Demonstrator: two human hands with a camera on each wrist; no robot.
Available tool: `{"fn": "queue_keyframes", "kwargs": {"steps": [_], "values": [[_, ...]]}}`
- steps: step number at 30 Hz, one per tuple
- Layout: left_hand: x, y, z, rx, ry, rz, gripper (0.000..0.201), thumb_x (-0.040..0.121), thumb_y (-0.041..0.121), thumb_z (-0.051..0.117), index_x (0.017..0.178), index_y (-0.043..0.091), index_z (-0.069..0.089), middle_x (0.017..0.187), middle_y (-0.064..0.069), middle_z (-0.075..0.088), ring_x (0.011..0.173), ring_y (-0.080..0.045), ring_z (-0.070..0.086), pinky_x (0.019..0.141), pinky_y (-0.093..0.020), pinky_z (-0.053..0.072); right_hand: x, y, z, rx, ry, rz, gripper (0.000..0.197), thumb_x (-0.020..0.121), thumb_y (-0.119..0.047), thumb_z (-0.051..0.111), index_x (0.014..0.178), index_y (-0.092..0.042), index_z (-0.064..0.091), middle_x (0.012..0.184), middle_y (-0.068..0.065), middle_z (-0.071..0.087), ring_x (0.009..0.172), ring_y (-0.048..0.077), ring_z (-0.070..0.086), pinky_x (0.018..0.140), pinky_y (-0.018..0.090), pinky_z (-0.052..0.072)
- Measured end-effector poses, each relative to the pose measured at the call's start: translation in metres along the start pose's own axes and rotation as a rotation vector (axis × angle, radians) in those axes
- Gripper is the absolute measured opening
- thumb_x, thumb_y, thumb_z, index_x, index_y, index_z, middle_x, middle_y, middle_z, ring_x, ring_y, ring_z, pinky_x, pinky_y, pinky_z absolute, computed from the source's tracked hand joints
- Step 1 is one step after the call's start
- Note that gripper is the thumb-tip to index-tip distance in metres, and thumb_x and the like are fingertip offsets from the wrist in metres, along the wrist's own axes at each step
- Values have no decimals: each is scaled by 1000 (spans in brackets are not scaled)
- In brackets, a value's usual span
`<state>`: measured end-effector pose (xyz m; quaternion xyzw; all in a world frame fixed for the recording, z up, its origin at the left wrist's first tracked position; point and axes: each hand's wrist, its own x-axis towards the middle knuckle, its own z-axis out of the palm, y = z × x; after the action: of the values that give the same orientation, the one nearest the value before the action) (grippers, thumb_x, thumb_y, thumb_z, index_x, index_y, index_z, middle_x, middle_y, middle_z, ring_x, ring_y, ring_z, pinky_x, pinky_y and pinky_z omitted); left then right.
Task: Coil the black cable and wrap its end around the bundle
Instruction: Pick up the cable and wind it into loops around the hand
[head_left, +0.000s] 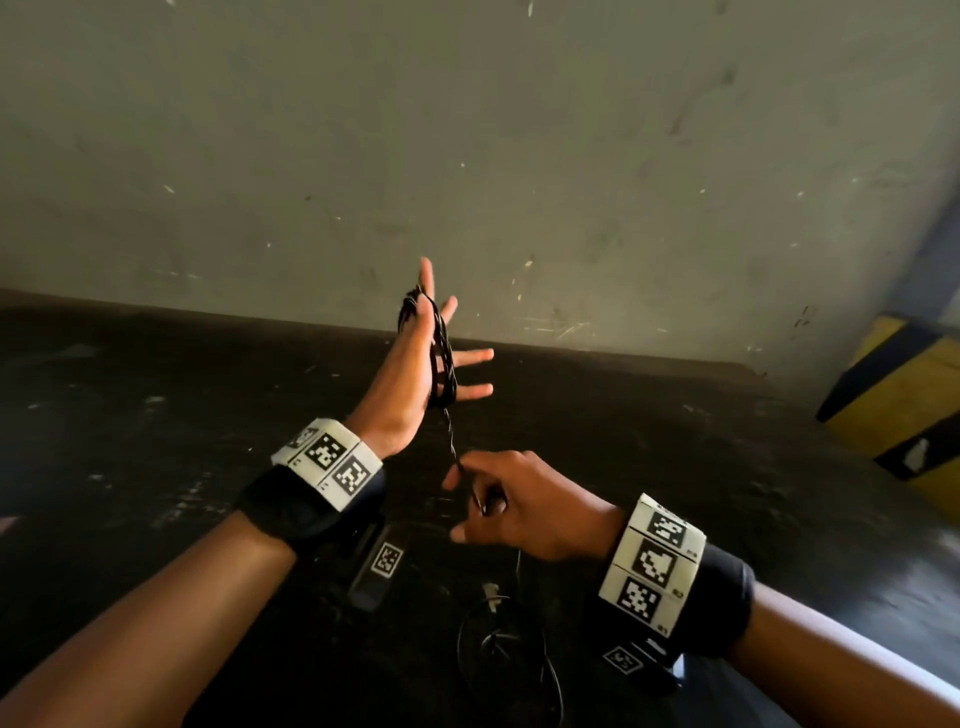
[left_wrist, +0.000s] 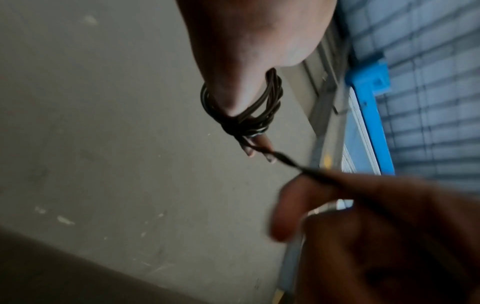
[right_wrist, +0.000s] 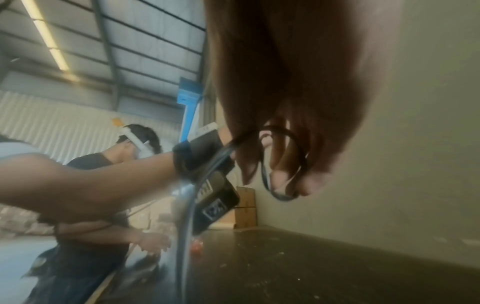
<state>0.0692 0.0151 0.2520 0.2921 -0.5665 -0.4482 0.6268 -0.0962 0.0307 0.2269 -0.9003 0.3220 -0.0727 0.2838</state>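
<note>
Black cable (head_left: 442, 358) loops in a coil around the raised left hand (head_left: 415, 364), fingers spread and straight, above the dark table (head_left: 156, 395). Just right of and below the coil, the right hand (head_left: 511, 506) pinches the taut strand — the slack tail (head_left: 498, 644) lies on the table beneath it.

Head view downward, wrist views close, all sharing the black cable (head_left: 441, 364).
</note>
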Motion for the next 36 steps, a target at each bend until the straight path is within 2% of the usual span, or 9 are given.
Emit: {"fn": "queue_keyframes", "kwargs": {"steps": [4,8,12,17,20,23,26,30,36], "values": [[-12,-18,-7,493,-134,-15,52,89,64,20,134,68,-5,162,4,5,123,-21,53,82,-44,58,-9,-4,-4,-145,-127,68,27,82,-21,70,107,-17,62,87,-8,59,82,7,57,73,21,48],[-26,-29,-20,845,-254,-34,47,97,54,19,131,71,-9,153,-6,33,103,-12,61,80,-38,59,-20,2,-21,-238,-108,101,17,83,-11,66,80,-28,63,95,-7,65,89,9,63,81,26,52],[-32,-30,-22,1035,-258,-52,49,98,51,16,133,66,-15,142,-8,47,81,-7,63,79,-36,57,-26,-1,-37,-318,-61,143,25,87,-4,58,106,-19,68,87,-16,56,78,-1,57,71,13,47],[-40,-27,-24,1195,-321,-177,52,100,46,15,141,52,-17,137,-15,54,77,-9,64,86,-38,50,-36,5,-58,-271,24,275,21,89,-3,56,105,-11,66,92,5,71,62,6,66,62,20,57],[-43,-29,-35,1198,-323,-253,51,100,46,14,141,53,-16,133,-19,56,89,-11,63,88,-41,49,-45,4,-80,146,83,351,13,91,-2,55,99,3,65,77,10,70,47,7,61,46,16,51],[-46,-36,-45,1137,-330,-326,48,96,55,13,133,66,-15,97,-9,65,54,-6,56,66,-35,56,-55,0,-106,375,107,353,15,91,-7,55,96,1,66,57,-1,56,38,4,46,37,13,37],[-49,-39,-44,918,-406,-452,48,90,62,17,129,71,-9,104,-9,60,51,-12,56,48,-28,53,-56,-3,-123,92,205,195,9,86,-14,64,89,-11,72,60,-11,63,49,-1,55,51,8,40],[-56,-30,-19,537,-600,-646,61,85,65,20,143,56,2,119,-10,60,69,-30,66,52,-36,59,-42,4,-131,-326,506,-53,10,83,-22,69,89,-15,75,83,-4,73,77,8,67,76,19,49],[-63,-13,1,109,-714,-612,56,78,76,32,131,71,16,126,-14,62,71,-24,69,49,-30,58,-10,42,-115,-406,647,5,23,86,-36,63,83,-14,69,71,3,68,61,16,60,56,24,43]]}}
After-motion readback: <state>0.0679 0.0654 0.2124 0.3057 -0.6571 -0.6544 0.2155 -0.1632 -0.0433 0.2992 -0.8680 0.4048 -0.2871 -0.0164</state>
